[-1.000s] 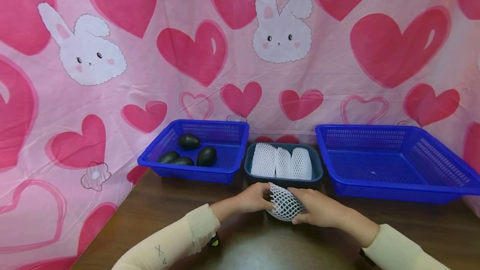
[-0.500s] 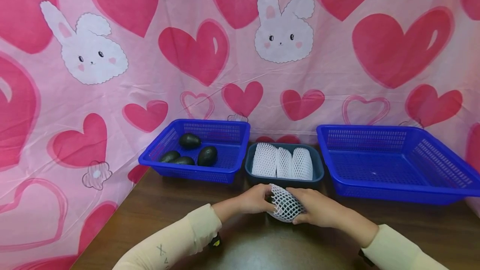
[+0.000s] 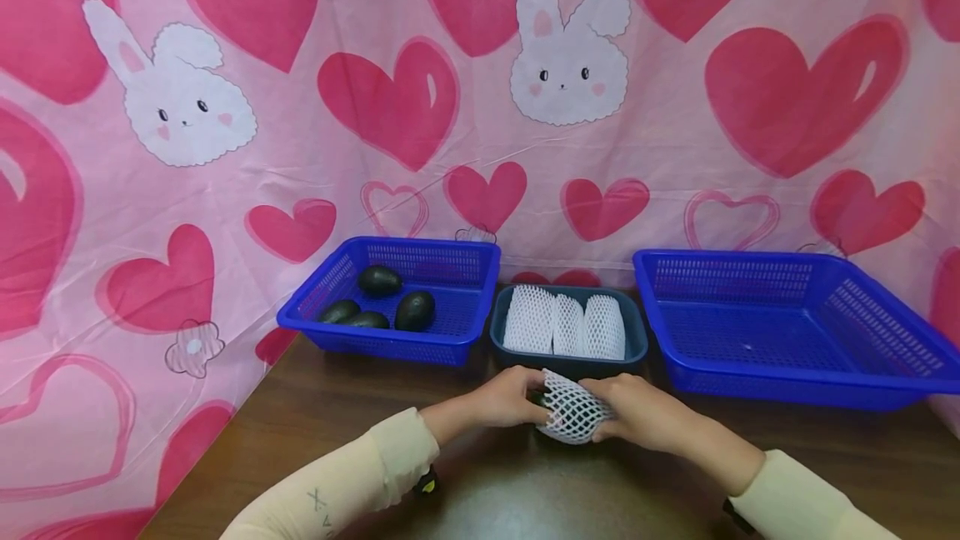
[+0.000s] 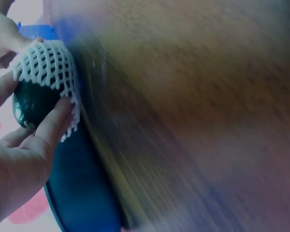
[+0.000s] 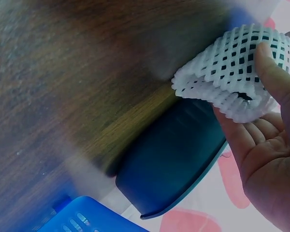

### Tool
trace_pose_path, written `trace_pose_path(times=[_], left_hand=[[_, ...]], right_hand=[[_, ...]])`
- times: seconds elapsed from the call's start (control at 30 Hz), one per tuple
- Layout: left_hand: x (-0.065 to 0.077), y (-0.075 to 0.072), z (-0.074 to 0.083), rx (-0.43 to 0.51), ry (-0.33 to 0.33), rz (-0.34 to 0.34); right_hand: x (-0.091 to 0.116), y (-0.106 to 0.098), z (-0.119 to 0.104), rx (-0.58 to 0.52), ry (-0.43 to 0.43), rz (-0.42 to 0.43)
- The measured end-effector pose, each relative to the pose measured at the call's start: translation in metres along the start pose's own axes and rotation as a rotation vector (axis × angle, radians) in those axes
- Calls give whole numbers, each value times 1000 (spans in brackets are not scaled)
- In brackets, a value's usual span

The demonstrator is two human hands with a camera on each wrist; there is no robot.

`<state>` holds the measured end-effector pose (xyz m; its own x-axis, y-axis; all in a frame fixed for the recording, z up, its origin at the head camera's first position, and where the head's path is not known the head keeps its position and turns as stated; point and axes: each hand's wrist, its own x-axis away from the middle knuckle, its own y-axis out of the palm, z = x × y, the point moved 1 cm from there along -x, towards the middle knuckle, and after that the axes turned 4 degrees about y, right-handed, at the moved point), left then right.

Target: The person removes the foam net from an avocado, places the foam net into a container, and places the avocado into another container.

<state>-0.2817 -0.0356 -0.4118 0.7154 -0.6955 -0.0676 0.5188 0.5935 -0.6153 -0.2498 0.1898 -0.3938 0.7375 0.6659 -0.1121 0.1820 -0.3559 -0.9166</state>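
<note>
A dark green avocado (image 4: 36, 101) sits partly inside a white foam net sleeve (image 3: 576, 413), above the table in front of the grey-blue tub. My left hand (image 3: 506, 397) grips the avocado's bare end, with the thumb and a finger at the net's edge in the left wrist view. From the other side my right hand (image 3: 645, 413) holds the sleeve, its thumb pressed on the mesh in the right wrist view. There the net's near end (image 5: 237, 99) gapes loosely, and dark skin shows through the holes.
Several avocados (image 3: 415, 312) lie in the blue basket (image 3: 450, 348) at left. The grey-blue tub (image 3: 567, 363) behind my hands holds white foam nets (image 3: 603, 327). Another blue basket (image 3: 795, 390) stands at right on the wooden table (image 3: 322, 398), before a heart-patterned cloth (image 3: 660, 148).
My right hand has shifted slightly right, and its lower fingers have changed place on the net. The left hand keeps its hold on the avocado. The baskets and tub stay put.
</note>
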Motion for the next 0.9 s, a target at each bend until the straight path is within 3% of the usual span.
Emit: trace_pose_path(times=[0.2, 0.47, 0.9], left_hand=[[6, -6, -1, 1, -18, 8], [15, -17, 1, 37, -93, 26], [26, -19, 7, 93, -67, 17]], right_hand=[[1, 0, 2, -18, -16, 35], [3, -4, -1, -31, -1, 123], [3, -9, -13, 60, 41, 146]])
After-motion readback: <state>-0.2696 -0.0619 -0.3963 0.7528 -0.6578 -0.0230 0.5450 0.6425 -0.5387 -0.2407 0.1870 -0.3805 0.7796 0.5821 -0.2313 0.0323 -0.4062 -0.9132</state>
